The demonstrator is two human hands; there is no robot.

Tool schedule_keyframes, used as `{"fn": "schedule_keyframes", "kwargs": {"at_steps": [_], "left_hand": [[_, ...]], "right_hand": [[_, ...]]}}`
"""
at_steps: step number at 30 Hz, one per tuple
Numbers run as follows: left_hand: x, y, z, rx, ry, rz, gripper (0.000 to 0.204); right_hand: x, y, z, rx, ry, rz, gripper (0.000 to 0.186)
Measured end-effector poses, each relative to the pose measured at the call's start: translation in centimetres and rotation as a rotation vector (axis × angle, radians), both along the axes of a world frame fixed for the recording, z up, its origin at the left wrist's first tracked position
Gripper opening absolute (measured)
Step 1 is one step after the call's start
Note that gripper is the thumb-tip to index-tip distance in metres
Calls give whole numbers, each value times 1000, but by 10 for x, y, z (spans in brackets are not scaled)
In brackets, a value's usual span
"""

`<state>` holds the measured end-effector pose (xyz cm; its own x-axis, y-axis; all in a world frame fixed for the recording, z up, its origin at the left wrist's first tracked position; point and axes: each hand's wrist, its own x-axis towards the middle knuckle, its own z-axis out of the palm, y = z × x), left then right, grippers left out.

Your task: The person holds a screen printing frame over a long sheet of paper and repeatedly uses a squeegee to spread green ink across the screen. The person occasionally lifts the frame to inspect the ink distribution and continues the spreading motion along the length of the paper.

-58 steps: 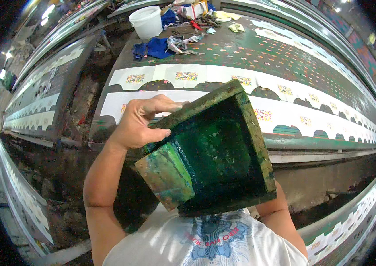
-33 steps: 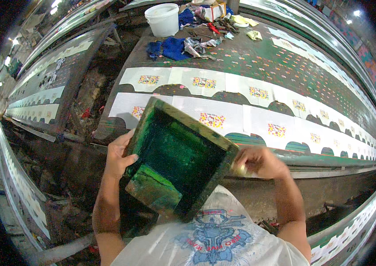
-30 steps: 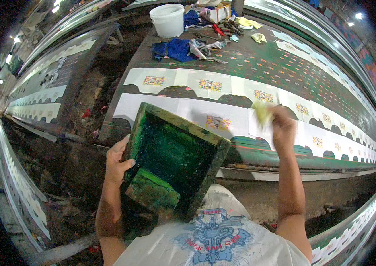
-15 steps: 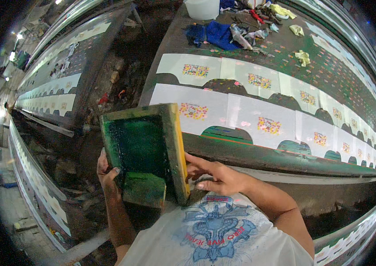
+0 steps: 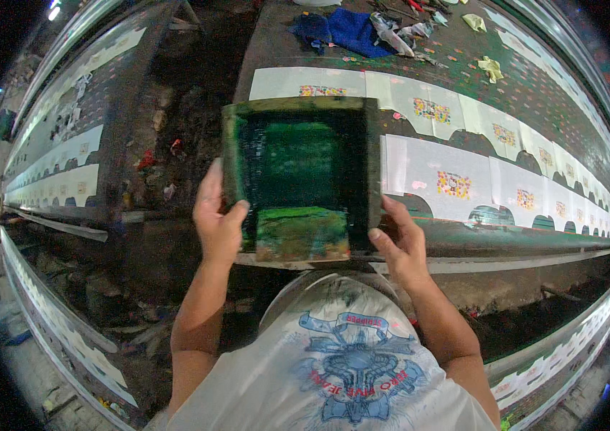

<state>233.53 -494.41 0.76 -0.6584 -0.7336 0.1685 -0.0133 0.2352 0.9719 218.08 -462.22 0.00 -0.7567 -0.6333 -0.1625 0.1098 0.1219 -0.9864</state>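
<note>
A wooden screen printing frame [image 5: 373,158] with a dark green mesh is held up in front of me, its open side facing me. Inside its lower end rests a flat squeegee-like board [image 5: 303,241], smeared green and brown. My left hand [image 5: 220,223] grips the left side, thumb over the edge. On the right side, my right hand [image 5: 400,244] closes round the rim with its thumb toward me. The frame covers part of the printed white fabric pieces [image 5: 438,179] laid in rows on the long table behind it.
The long dark green table [image 5: 420,72] carries a blue cloth [image 5: 355,32], grey rags [image 5: 395,36] and yellow crumpled cloths [image 5: 490,69]. Another long table [image 5: 53,154] with white pieces stands left, past a dark, littered gap [image 5: 154,136]. More white pieces line a table at lower right [image 5: 556,366].
The frame has swung from a tilt to face me squarely, moving right and up. My right hand, earlier loose beside its edge, now grips the right side.
</note>
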Motion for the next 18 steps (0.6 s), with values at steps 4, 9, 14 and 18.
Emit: {"fn": "schedule_keyframes", "kwargs": {"at_steps": [4,9,14,18], "left_hand": [[-18,15,-25,51,-28,-102,57],[-18,20,-37,-41,-68,-130,31],[-19,18,-39,45,-48,-140,28],[-21,17,-35,160,-32,-138,27]], "right_hand": [[0,14,9,130,118,-116,59],[2,22,3,235,234,-116,55],[1,19,7,246,244,-115,54],[4,19,9,166,211,-185,48]]}}
